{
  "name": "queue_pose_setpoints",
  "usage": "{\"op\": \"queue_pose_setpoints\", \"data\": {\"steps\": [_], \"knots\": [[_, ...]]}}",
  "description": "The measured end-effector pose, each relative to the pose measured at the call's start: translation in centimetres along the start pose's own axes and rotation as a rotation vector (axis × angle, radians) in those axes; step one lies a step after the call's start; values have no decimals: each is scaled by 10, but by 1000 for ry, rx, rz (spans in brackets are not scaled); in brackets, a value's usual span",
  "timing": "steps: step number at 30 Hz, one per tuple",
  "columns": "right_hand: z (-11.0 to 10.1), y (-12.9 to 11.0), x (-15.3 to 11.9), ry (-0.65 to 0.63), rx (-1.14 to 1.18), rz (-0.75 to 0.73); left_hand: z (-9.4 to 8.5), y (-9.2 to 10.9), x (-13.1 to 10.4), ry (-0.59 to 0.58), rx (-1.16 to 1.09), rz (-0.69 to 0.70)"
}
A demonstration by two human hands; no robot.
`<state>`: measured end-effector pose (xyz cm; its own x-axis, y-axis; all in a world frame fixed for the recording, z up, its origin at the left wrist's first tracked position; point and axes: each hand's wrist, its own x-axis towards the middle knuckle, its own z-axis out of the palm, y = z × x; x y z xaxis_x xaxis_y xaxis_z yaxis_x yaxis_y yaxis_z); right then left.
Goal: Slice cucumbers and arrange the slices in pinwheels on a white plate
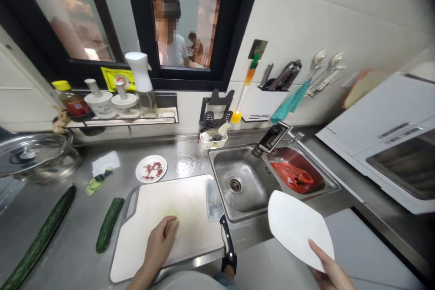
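Note:
My left hand (161,241) is over the white cutting board (136,253), fingers curled together near a small greenish bit; whatever it may pinch is too small to make out. In my right hand (328,267) is a white plate (299,226), gripped by its near edge with the thumb on top, to the right of the board and in front of the sink. A cleaver (215,201) with a black handle lies along the board's right side. Left of the board are a cut cucumber piece (109,225) and a long cucumber (47,235).
A small plate with red bits (151,169) sits behind the board, and cucumber slices (93,186) lie to its left. The double sink (244,181) has a red bag (292,177) in its right basin. A lidded pot (44,158) stands far left.

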<state>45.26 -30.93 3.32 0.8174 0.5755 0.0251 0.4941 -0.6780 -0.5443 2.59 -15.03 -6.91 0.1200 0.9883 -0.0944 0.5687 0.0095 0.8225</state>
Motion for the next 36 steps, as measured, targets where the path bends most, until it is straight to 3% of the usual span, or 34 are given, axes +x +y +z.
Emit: {"op": "queue_pose_setpoints", "data": {"steps": [5,9,13,18,22,27,31,36], "knots": [[37,-44,44,121,-33,63,-2,2,2,40,-72,-30],[50,-72,47,89,-127,-174,-4,-1,6,80,-84,-51],[67,-82,43,149,-257,-481,-3,-4,10,104,-103,-63],[85,-87,42,198,-359,-600,-1,-5,15,126,-153,-66],[86,-96,44,111,-363,-474,-1,-3,16,119,-183,-82],[95,-110,54,-24,-112,-86,7,6,24,93,-287,-124],[130,-130,49,-203,350,1,21,22,42,-56,-492,-194],[190,-179,26,-495,686,202,28,43,68,-225,-739,-303]]}}
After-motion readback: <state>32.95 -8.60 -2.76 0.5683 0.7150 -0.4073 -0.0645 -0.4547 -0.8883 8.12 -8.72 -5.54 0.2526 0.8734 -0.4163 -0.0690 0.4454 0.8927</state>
